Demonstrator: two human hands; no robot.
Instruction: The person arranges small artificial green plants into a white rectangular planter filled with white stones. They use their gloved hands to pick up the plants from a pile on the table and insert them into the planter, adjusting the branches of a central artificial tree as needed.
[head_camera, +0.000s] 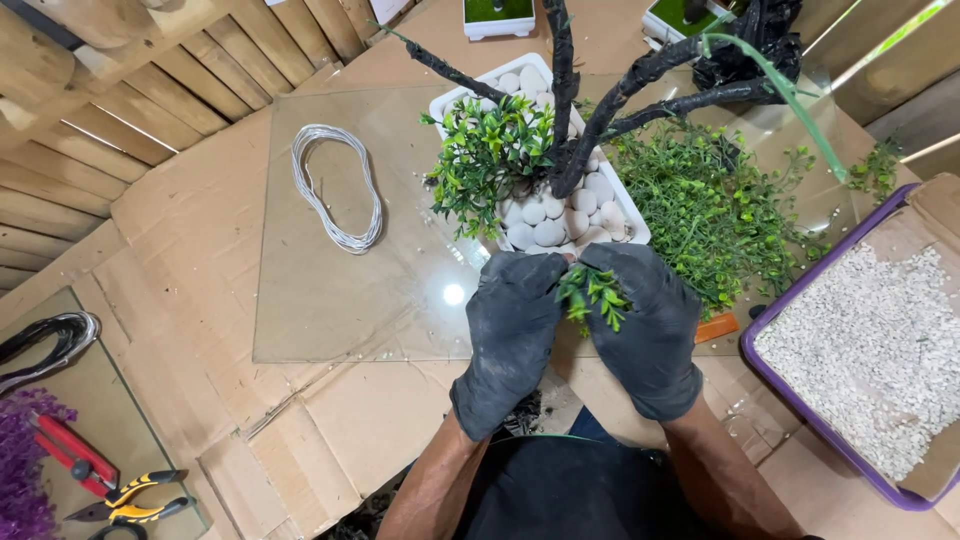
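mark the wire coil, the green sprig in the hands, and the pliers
wire coil (372, 205): head view, on the right side of the white loop.
green sprig (594, 294): head view, on the leaves between both gloved hands.
pliers (132, 491): head view, on the yellow-and-black handle, lower left.

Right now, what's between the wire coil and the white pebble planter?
Head view: only bare glass sheet between the wire coil and the white planter; its green leafy clump overhangs the planter's near edge.

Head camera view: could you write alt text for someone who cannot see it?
Two gloved hands, left hand and right hand, hold a small green sprig over a glass sheet, before a white planter of white pebbles with dark branches. A wire coil lies left, loose greenery right.
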